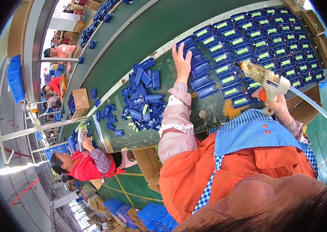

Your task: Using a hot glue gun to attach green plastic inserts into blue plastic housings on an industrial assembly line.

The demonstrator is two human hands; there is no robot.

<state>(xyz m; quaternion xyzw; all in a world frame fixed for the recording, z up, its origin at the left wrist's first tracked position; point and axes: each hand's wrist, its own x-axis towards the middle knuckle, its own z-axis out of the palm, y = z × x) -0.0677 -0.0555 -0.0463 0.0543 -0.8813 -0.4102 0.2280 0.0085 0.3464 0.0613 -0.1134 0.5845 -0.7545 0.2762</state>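
My left hand [182, 65] reaches to the far edge of the bench, fingers stretched and apart. Its fingertips are at the end of a column of empty blue plastic housings [207, 90]; whether they press on one I cannot tell. In my right hand [282, 107] is a hot glue gun [258, 73], its stained nozzle pointing left over the rows and a clear glue stick [312, 101] trailing out of its back. Beneath and beyond it lie many blue housings in rows, each holding a light-green cylindrical battery [242, 51] with thin red and dark wires.
A loose heap of blue housings [142, 101] lies left of my left arm. Beyond the bench runs a green conveyor belt [132, 42]. Cardboard boxes [321, 48] border the right end. Another person [82, 164] at the left holds a similar glue gun. An open carton [148, 166] stands below the bench.
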